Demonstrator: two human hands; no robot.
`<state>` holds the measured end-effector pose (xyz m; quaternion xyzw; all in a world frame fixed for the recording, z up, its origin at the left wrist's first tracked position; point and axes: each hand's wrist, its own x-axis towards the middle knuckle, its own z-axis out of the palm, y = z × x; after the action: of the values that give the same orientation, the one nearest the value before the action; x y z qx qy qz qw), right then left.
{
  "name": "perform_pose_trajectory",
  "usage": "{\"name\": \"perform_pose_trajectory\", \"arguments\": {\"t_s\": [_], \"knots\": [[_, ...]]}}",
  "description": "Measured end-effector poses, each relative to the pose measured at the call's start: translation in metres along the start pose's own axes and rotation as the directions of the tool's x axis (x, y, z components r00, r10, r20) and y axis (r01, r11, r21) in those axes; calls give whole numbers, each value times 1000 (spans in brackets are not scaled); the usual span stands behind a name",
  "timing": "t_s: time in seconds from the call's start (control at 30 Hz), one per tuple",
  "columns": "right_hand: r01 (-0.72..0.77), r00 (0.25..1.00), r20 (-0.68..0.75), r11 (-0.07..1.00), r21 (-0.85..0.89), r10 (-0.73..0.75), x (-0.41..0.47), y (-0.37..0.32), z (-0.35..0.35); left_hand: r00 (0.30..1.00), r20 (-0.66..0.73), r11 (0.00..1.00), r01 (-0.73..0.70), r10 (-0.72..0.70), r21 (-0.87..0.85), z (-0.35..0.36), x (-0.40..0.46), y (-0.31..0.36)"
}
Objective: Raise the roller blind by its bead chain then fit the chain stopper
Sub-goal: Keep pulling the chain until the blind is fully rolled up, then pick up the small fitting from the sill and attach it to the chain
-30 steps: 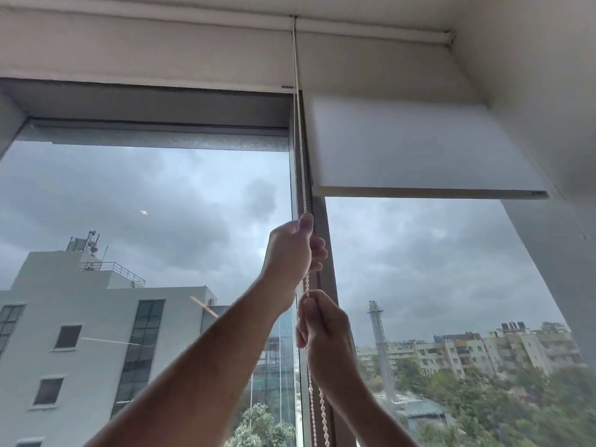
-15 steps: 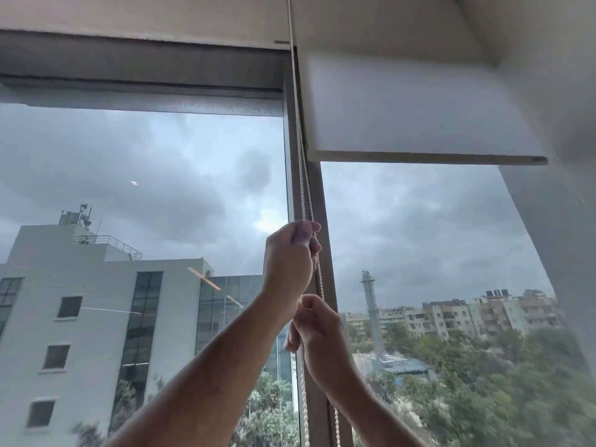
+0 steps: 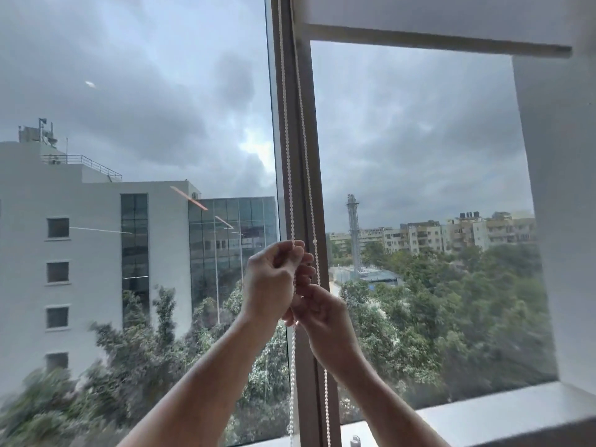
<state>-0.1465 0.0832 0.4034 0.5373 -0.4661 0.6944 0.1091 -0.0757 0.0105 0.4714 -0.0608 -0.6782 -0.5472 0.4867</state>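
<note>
A white bead chain (image 3: pixel 288 150) hangs in two strands down the brown window post (image 3: pixel 304 130). My left hand (image 3: pixel 274 279) grips the left strand at mid-height, fingers curled round it. Just below and to the right, my right hand (image 3: pixel 322 314) holds the same strand, fingers curled. The right strand (image 3: pixel 311 195) runs free behind the hands and carries a small bead-like stopper (image 3: pixel 314 241) level with my left fingertips. The white roller blind (image 3: pixel 435 24) is rolled high; only its bottom bar (image 3: pixel 451 40) shows at the top right.
A white sill (image 3: pixel 483 411) runs along the bottom right, and a white wall (image 3: pixel 561 221) closes the right side. A small metal fitting (image 3: pixel 354 441) sits at the post's foot. Beyond the glass are buildings and trees.
Both hands have come down along the chain, the left from above to just over the right. The view has tilted down, so the blind's bottom bar sits at the top edge.
</note>
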Motion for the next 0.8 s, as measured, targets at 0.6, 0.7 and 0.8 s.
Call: {"name": "perform_pose_trajectory", "arguments": {"t_s": [0.6,0.7,0.8], "knots": [[-471,809,-451,875,-111,378,-145,135,-68,963,65,964,264,-261,-37,3,-118,-145],[-601,729,-530,775,-195,433,-163,166,-89,945,91,947,318,-314,-37,6,-139,-166],[-713,643,-597,659,-239,479,-175,191,-105,939,84,943,334,-333,10,8,-156,-186]]}}
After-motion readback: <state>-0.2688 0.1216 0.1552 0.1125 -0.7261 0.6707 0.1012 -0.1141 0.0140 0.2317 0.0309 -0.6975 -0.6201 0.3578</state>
